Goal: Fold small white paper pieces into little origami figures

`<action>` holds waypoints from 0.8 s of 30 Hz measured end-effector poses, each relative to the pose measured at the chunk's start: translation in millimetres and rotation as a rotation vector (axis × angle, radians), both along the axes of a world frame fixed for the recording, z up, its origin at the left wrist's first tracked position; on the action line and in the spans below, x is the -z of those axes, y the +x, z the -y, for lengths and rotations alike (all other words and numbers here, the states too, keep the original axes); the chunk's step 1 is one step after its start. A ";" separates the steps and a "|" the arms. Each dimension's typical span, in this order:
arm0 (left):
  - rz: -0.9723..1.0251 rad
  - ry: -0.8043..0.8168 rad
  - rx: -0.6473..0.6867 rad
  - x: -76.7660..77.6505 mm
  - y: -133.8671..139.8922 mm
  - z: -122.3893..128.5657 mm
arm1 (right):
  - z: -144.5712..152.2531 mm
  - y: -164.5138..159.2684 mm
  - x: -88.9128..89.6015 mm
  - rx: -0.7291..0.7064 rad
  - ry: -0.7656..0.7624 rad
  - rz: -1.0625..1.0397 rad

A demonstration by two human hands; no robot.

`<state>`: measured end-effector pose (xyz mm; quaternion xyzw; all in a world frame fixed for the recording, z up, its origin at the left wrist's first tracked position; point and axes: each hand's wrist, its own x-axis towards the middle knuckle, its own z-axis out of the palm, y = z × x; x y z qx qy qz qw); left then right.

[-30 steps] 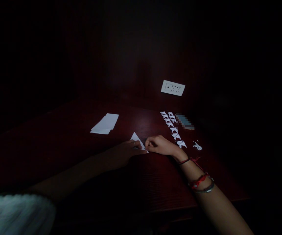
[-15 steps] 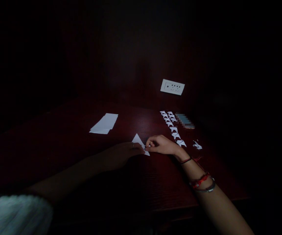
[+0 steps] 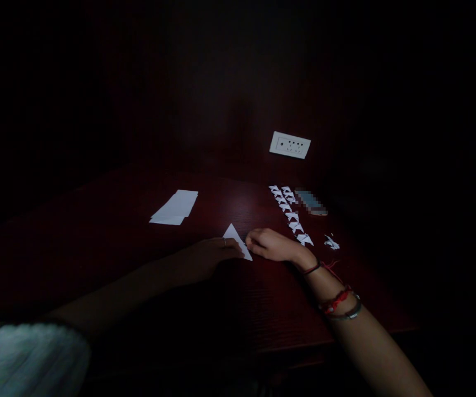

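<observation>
A white sheet of paper folded to a triangle point(image 3: 233, 232) lies on the dark red table in front of me, its point facing away. My left hand point(image 3: 217, 255), with a ring on one finger, rests on it from the left. Its fingers are stretched out over the lower part of the paper and hide some of it. My right hand point(image 3: 269, 244) is at the paper's right edge, fingers curled together. Whatever its fingertips pinch, if anything, is hidden. Bracelets circle the right wrist and forearm.
Flat white paper sheets point(image 3: 176, 207) lie stacked at the left. Beyond my right hand, small folded white paper pieces point(image 3: 292, 216) stand in two rows. A blurred phone point(image 3: 311, 202) and white paper scraps point(image 3: 332, 242) lie right of them. A wall socket point(image 3: 290, 145) sits behind.
My right fingertips have shifted slightly up along the triangle's right edge and curled in more. My left hand stays on the paper. The whole view has moved a little.
</observation>
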<state>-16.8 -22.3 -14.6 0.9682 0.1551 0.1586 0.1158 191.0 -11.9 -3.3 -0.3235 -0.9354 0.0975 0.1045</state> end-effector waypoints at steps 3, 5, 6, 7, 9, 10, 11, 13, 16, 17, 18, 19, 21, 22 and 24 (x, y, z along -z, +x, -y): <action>0.013 0.001 -0.015 1.3 0.2 -0.3 | -0.8 -0.6 1.2 0.024 -0.001 0.002; 0.025 0.001 -0.004 1.5 1.1 -0.5 | -1.6 -0.7 1.5 0.043 -0.013 -0.014; 0.029 0.000 0.003 1.3 1.6 -0.6 | -1.9 -0.6 1.4 0.050 -0.025 -0.027; 0.035 -0.001 0.007 0.9 2.0 -0.6 | -2.0 -0.4 1.0 0.055 -0.042 -0.042; 0.049 -0.001 0.004 -0.1 2.3 -0.3 | -1.9 -0.1 0.0 0.060 -0.088 -0.064; 0.051 0.002 0.006 -0.7 2.2 -0.1 | -1.7 0.0 -0.5 0.064 -0.106 -0.069; 0.049 0.009 0.005 -1.2 1.8 0.1 | -1.4 0.0 -0.8 0.067 -0.115 -0.070; 0.023 0.023 0.006 -2.0 0.6 0.8 | -1.0 -0.5 -0.5 0.073 -0.104 -0.071; -0.018 0.039 -0.023 -2.9 -1.1 1.8 | -1.4 -1.6 1.7 0.074 -0.056 -0.070; -0.028 0.041 -0.033 -3.1 -1.5 2.0 | -1.9 -1.8 2.7 0.083 -0.041 -0.069; -0.036 0.043 -0.033 -3.4 -1.6 2.0 | -2.5 -1.9 3.6 0.098 -0.028 -0.071; -0.043 0.045 -0.032 -3.6 -1.6 2.1 | -3.2 -1.8 4.4 0.112 -0.018 -0.076; -0.056 0.047 -0.025 -4.3 -1.1 2.1 | -4.2 -1.0 5.2 0.122 -0.020 -0.097; -0.061 0.048 -0.023 -4.7 -0.7 2.2 | -4.5 -0.5 5.2 0.117 -0.033 -0.110; -0.065 0.052 -0.029 -5.6 -0.1 2.8 | -4.4 0.6 4.6 0.104 -0.065 -0.135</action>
